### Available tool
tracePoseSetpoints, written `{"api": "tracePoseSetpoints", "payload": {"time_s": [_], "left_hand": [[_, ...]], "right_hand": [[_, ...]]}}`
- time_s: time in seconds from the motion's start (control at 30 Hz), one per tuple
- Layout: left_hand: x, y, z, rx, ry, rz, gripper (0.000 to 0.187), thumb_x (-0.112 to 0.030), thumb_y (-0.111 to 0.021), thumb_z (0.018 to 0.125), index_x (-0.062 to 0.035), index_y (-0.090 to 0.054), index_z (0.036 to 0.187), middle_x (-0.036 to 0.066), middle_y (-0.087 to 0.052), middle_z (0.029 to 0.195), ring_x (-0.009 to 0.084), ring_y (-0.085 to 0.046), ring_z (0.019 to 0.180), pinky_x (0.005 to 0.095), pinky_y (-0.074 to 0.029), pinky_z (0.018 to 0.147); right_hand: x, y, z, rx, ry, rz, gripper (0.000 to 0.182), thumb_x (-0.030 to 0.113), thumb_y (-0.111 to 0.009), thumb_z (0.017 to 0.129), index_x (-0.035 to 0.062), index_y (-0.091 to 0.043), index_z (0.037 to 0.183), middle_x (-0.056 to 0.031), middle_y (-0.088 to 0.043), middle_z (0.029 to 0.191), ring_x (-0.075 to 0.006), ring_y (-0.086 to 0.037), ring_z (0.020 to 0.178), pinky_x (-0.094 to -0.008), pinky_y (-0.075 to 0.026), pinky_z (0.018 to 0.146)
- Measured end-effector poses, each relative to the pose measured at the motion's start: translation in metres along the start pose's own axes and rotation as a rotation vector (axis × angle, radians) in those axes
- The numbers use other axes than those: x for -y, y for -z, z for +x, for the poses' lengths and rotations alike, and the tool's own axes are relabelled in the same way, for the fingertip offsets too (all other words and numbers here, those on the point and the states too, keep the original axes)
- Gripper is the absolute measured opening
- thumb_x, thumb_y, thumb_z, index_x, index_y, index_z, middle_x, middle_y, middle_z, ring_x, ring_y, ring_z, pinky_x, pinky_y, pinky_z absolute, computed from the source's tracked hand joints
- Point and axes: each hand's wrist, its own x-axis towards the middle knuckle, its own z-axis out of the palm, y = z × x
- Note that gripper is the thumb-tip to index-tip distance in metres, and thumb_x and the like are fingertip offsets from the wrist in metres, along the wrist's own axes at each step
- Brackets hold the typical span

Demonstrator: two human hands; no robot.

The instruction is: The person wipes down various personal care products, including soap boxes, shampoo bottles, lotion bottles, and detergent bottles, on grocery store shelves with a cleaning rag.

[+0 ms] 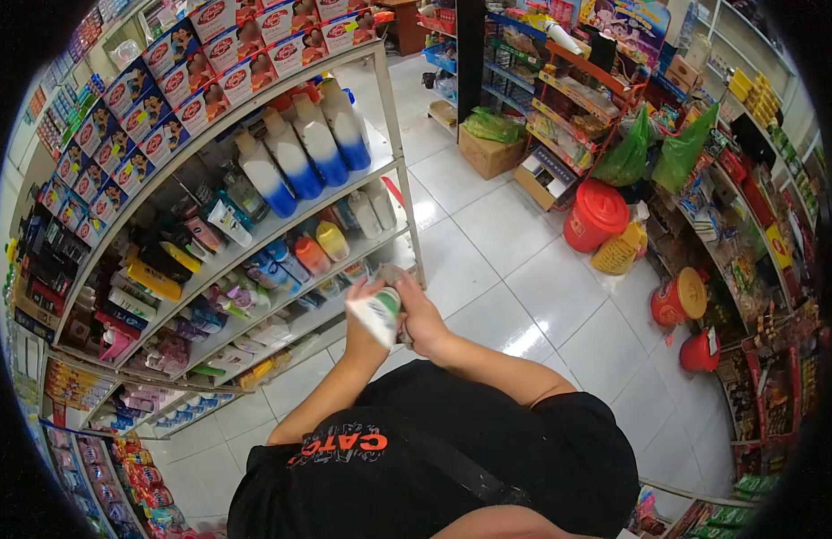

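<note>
My left hand (pixel 365 343) is closed around a white container with a green label (pixel 376 316), perhaps a bottle or tube, held in front of my chest. Closed against the container's other side is my right hand (pixel 425 316). A greyish cloth (pixel 398 277) shows at the right hand's fingers, partly hidden. Just beyond both hands stands a metal shelf (pixel 400 164) of toiletries. White-and-blue bottles (pixel 310 153) fill its upper level, and an orange bottle (pixel 312 255) and a yellow bottle (pixel 331 240) stand lower down.
Stacked soap boxes (pixel 245 76) top the shelf. Across the tiled floor (pixel 506 234) are a red lidded bucket (pixel 595 216), a yellow bag (pixel 620 250), a cardboard box (pixel 489 153) and red snack racks (pixel 573 117). Red tubs (pixel 678 299) stand by the right-hand shelves.
</note>
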Motion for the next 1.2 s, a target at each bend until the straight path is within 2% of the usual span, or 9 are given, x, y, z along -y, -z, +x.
{"api": "tracePoseSetpoints", "payload": {"time_s": [0.07,0.17,0.27,0.43,0.53,0.73,0.93,1.0,1.2], "left_hand": [[0.007,0.003,0.003,0.102,-0.1,0.271,0.059,-0.012,-0.072,0.063,0.001,-0.042,0.112,0.017,-0.047,0.111,0.0313,-0.039,0.111,0.0399,-0.03,0.094],[0.009,0.001,0.0,0.08,0.179,-0.117,0.055,-0.015,-0.074,0.061,-0.0004,-0.047,0.106,0.016,-0.049,0.106,0.0315,-0.04,0.109,0.039,-0.031,0.092],[0.015,0.003,-0.003,-0.011,0.047,0.05,0.051,-0.016,-0.075,0.06,0.0,-0.05,0.101,0.016,-0.051,0.103,0.0304,-0.045,0.102,0.0368,-0.033,0.09],[0.015,0.015,-0.01,0.04,0.233,-0.102,0.049,-0.02,-0.076,0.062,0.0008,-0.05,0.099,0.015,-0.054,0.093,0.0291,-0.053,0.089,0.0363,-0.041,0.078],[0.046,0.02,-0.027,-0.087,0.262,-0.042,0.045,-0.012,-0.072,0.067,-0.0008,-0.05,0.105,0.011,-0.058,0.096,0.0214,-0.057,0.089,0.0304,-0.044,0.079],[0.091,0.113,-0.02,-0.582,0.317,-0.238,0.043,-0.006,-0.064,0.074,0.0007,-0.041,0.11,0.013,-0.056,0.099,0.0182,-0.056,0.089,0.0289,-0.044,0.076],[0.13,0.26,-0.035,-1.039,0.328,0.137,0.039,-0.009,-0.062,0.076,-0.0009,-0.042,0.109,0.012,-0.053,0.098,0.0206,-0.053,0.088,0.03,-0.043,0.076],[0.158,0.313,-0.046,-1.034,0.326,0.542,0.035,-0.011,-0.061,0.076,-0.0019,-0.045,0.106,0.014,-0.053,0.094,0.0259,-0.053,0.086,0.0326,-0.043,0.075],[0.227,0.416,-0.042,-0.939,0.371,0.628,0.031,-0.011,-0.061,0.075,-0.0018,-0.049,0.102,0.017,-0.054,0.092,0.031,-0.052,0.087,0.0369,-0.042,0.074]], "right_hand": [[0.009,-0.001,-0.001,0.024,-0.063,0.021,0.041,0.024,-0.04,0.092,0.0018,-0.033,0.126,-0.0084,-0.048,0.114,-0.0147,-0.046,0.101,-0.0252,-0.037,0.086],[-0.002,0.011,0.005,0.04,0.001,-0.083,0.038,0.021,-0.043,0.091,0.0017,-0.037,0.122,-0.0083,-0.05,0.11,-0.012,-0.046,0.098,-0.0231,-0.038,0.082],[-0.004,0.017,0.005,0.064,0.031,-0.236,0.033,0.02,-0.045,0.09,0.0009,-0.043,0.116,-0.0082,-0.053,0.103,-0.012,-0.048,0.094,-0.0235,-0.039,0.079],[-0.005,0.027,0.014,0.049,0.17,-0.736,0.025,0.019,-0.05,0.086,-0.002,-0.054,0.098,-0.0094,-0.06,0.085,-0.0141,-0.054,0.079,-0.0279,-0.043,0.071],[-0.008,0.026,0.016,0.084,0.124,-0.787,0.027,0.018,-0.048,0.087,-0.0008,-0.05,0.106,-0.0084,-0.058,0.088,-0.0136,-0.054,0.078,-0.0263,-0.044,0.07],[-0.022,0.011,0.028,0.069,0.051,-0.565,0.03,0.018,-0.041,0.09,0.0026,-0.043,0.116,-0.0073,-0.054,0.097,-0.0131,-0.052,0.08,-0.0248,-0.044,0.07],[-0.049,-0.002,0.045,0.056,-0.001,-0.592,0.033,0.02,-0.04,0.092,0.0014,-0.04,0.118,-0.0079,-0.052,0.101,-0.013,-0.051,0.087,-0.0253,-0.043,0.074],[-0.058,-0.009,0.05,0.05,-0.027,-0.587,0.034,0.021,-0.04,0.092,0.0012,-0.039,0.119,-0.0081,-0.052,0.103,-0.013,-0.05,0.088,-0.0255,-0.043,0.075],[-0.071,-0.046,0.058,0.028,-0.032,-0.554,0.033,0.02,-0.04,0.092,0.0008,-0.039,0.119,-0.0092,-0.051,0.102,-0.0144,-0.051,0.087,-0.026,-0.044,0.074]]}}
